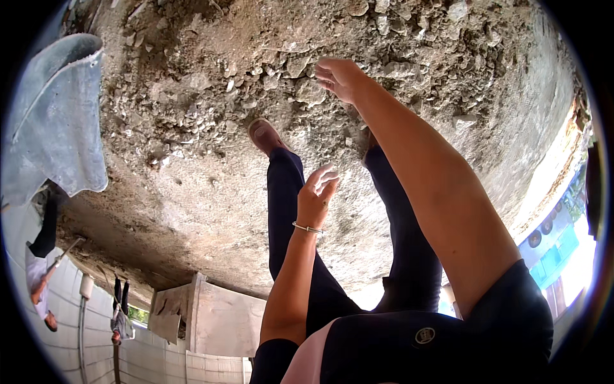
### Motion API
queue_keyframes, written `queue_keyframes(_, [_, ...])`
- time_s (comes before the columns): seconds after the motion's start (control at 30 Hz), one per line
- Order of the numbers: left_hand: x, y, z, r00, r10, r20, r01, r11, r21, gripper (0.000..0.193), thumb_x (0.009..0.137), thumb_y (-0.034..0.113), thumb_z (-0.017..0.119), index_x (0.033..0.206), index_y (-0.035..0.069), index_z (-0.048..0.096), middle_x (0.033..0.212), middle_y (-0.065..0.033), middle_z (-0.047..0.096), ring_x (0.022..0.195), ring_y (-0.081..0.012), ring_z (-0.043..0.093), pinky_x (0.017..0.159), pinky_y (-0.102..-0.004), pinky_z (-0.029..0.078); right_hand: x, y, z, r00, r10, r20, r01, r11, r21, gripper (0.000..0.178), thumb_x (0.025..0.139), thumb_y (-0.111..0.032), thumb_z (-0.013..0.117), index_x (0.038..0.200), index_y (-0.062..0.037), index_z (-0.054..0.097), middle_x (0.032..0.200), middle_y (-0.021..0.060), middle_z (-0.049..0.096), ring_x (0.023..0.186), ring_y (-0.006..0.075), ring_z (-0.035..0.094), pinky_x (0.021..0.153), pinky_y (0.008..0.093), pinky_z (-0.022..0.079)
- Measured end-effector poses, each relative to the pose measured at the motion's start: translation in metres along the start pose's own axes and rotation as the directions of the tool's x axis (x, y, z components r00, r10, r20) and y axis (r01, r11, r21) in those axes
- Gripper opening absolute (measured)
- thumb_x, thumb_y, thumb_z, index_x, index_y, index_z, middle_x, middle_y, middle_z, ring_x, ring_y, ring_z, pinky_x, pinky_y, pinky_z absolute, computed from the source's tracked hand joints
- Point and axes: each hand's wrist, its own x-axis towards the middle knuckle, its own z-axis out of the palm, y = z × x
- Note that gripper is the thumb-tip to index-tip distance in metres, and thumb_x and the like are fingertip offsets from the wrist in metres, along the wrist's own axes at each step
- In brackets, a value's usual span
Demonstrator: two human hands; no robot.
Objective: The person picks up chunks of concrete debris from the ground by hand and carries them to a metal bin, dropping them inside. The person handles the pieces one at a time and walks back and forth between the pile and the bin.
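Observation:
My right hand [339, 78] hovers over broken stones at the top middle. Its fingers are loosely bent and slightly apart, with nothing visible in them. Nearest to it are a flat grey stone [311, 93] and smaller chips. Lower down, between my legs, my left hand [316, 189] is raised with its fingers bent and apart, also holding nothing that I can see. The tips look whitish. A thin silver bracelet [308, 228] circles that wrist. Rubble [441, 70] of grey stones and loose earth spreads around and beyond my right hand.
A large grey-blue curved sheet or vessel [57, 128] stands at the far left. My shoe [265, 136] rests on the dusty ground [192, 211]. Two other people are at the lower left, one [39, 281] near a long-handled tool [67, 251]. A pale panel [227, 317] stands behind.

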Motion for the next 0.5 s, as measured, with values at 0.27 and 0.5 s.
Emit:
queue_keyframes(0.27, [0.051,0.025,0.000,0.982,0.121,-0.148,-0.125,0.992,-0.016,0.033,0.075,0.010,0.050,0.106,0.002,0.042,0.091,-0.0079,0.051,0.087,-0.0140,0.048,0.077,-0.0261,0.038,0.078,-0.012,0.023,0.988,0.014,-0.152,0.048,0.918,0.394,0.035,0.079,-0.013,0.042,0.109,0.0006,0.033,0.111,0.0193,0.036,0.101,0.0264,0.038,0.083,0.0328,0.036])
queue_keyframes(0.5, [0.063,0.039,-0.011,0.980,0.076,-0.181,-0.100,0.987,-0.124,0.032,0.075,0.012,0.052,0.104,0.002,0.043,0.092,-0.0088,0.051,0.087,-0.0142,0.048,0.077,-0.0267,0.039,0.086,-0.028,0.044,0.921,0.248,-0.300,-0.040,0.828,0.560,0.049,0.073,-0.018,0.051,0.109,0.0032,0.026,0.099,0.0183,0.039,0.085,0.0237,0.043,0.075,0.0313,0.039])
